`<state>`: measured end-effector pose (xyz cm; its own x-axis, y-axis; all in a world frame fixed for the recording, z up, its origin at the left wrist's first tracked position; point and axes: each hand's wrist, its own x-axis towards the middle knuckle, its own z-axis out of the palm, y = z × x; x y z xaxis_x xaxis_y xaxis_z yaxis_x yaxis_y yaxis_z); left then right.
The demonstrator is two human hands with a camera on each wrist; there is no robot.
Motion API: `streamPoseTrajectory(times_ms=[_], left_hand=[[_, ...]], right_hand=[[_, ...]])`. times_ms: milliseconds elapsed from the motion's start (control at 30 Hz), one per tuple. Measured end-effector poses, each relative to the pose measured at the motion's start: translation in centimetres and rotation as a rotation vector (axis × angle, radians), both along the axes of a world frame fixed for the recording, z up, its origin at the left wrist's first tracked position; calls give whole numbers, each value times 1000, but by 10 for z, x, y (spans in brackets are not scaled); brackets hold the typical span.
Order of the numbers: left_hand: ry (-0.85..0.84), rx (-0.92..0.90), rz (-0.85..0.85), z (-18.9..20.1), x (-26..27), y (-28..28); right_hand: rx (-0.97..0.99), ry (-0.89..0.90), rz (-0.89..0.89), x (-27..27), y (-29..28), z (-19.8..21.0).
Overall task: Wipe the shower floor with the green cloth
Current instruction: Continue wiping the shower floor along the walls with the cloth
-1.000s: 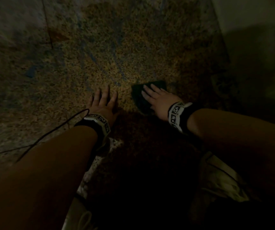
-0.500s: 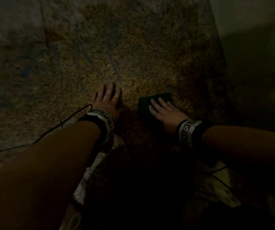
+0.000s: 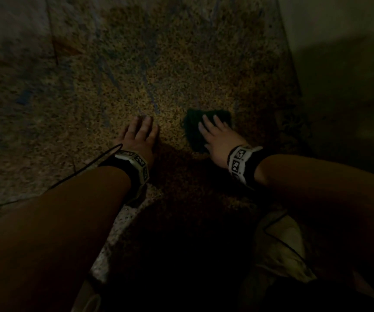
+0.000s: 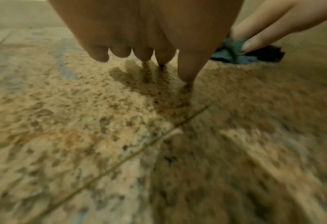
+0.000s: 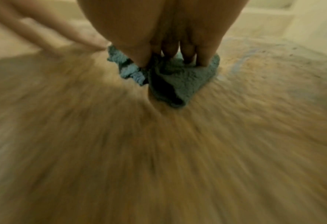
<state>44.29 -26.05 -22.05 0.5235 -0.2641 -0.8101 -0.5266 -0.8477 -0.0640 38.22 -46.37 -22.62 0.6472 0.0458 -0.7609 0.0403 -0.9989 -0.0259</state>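
The right hand (image 3: 218,137) lies flat on the green cloth (image 3: 195,129), fingers straight and spread, pressing it against the shower floor (image 3: 136,70). In the right wrist view the fingertips (image 5: 204,60) sink into the bunched, folded fabric (image 5: 179,80); nothing curls round it. Just beside the cloth, on its left, the left hand (image 3: 140,136) rests palm down on the bare speckled stone, fingers straight and together, holding nothing. A thin black cable (image 3: 87,167) runs from the left wristband (image 3: 136,163) away from the cloth. Beyond the cloth's right side rises a pale wall (image 3: 339,41). The lighting is dim, brightest on the floor around the cloth.
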Motion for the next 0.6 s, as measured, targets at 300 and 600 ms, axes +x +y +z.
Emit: streamPoseTrajectory(times_ms=[300, 600], left_hand=[[92, -74, -25, -2, -9, -20], [108, -115, 31, -1, -14, -18]], right_hand=[[26, 97, 69, -48, -24, 3], [-24, 16, -124, 10, -25, 4]])
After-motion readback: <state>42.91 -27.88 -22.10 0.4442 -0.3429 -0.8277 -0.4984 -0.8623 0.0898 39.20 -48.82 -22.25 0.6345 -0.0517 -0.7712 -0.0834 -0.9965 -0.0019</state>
